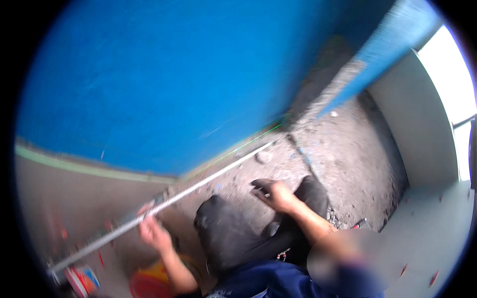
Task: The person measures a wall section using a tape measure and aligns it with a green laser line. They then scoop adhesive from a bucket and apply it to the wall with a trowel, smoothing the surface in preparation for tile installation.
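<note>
A long, pale, straight bar (174,198) slants from the lower left up to the foot of the blue wall. Near its lower part, my left hand (155,232) is closed around it, fingertips showing past its far edge; the hand is slightly blurred. Over my bent knees, my right hand (279,195) is apart from the bar. Its fingers look dark, as if covered or dirty, and reach out loosely with a gap by the thumb; I see nothing held in it. A thin green line of light (253,141) runs along the wall's base beside the bar.
The blue wall (164,84) rises ahead. Rough, dusty floor (357,149) with a loose stone (264,157) and rubble lies around me. A red and yellow container (151,280) stands beside my left forearm, near a red, white and blue package (82,280). Grey panels (415,114) border the right side.
</note>
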### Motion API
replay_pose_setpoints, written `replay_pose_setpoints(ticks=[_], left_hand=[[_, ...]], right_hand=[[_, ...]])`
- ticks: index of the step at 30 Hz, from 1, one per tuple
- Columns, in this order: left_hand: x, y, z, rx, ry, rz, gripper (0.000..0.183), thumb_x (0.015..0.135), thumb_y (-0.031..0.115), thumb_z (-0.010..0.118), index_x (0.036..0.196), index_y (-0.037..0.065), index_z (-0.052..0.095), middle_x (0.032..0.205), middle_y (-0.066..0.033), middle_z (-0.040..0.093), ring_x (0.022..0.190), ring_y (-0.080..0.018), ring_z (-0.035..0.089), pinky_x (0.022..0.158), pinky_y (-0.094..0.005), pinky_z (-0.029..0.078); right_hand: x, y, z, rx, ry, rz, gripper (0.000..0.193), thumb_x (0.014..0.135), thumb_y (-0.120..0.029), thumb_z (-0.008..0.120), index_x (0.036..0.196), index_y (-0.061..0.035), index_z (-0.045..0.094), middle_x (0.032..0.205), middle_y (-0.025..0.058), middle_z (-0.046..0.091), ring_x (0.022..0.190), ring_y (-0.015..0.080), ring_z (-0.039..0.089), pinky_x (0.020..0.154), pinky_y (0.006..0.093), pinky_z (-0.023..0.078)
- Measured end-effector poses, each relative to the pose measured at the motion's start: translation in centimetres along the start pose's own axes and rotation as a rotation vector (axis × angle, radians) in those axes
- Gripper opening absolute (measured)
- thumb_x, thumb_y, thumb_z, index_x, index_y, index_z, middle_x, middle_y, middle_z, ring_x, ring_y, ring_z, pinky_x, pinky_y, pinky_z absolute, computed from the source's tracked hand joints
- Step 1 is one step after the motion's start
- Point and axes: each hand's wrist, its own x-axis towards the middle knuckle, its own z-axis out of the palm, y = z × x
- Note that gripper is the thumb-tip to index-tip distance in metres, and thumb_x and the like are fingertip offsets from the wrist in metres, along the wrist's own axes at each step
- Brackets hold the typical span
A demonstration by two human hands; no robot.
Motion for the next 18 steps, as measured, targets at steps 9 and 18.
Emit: replay_pose_setpoints(ticks=[9, 18], left_hand=[[6.4, 20.9, 11.2, 0.038, -0.435, 0.771, 0.009, 0.084, 0.004, 0.059, 0.088, 0.000, 0.065, 0.095, -0.0146, 0.068, 0.087, -0.0314, 0.063, 0.078, -0.0402, 0.049], [5.6, 21.7, 18.2, -0.170, -0.582, 0.642, 0.020, 0.085, 0.015, 0.068, 0.099, 0.001, 0.067, 0.103, -0.0167, 0.067, 0.099, -0.0340, 0.064, 0.086, -0.0395, 0.050]], right_hand=[[-0.1, -14.6, -9.6, 0.009, 0.459, -0.698, 0.056, 0.084, -0.024, 0.072, 0.131, -0.0027, 0.050, 0.115, 0.0195, 0.059, 0.103, 0.0373, 0.059, 0.085, 0.0427, 0.051], [-7.4, -9.4, -23.4, 0.115, 1.067, -0.342, 0.035, 0.081, 0.014, 0.052, 0.107, -0.0047, 0.066, 0.096, 0.0095, 0.071, 0.090, 0.0206, 0.068, 0.080, 0.0327, 0.054]])
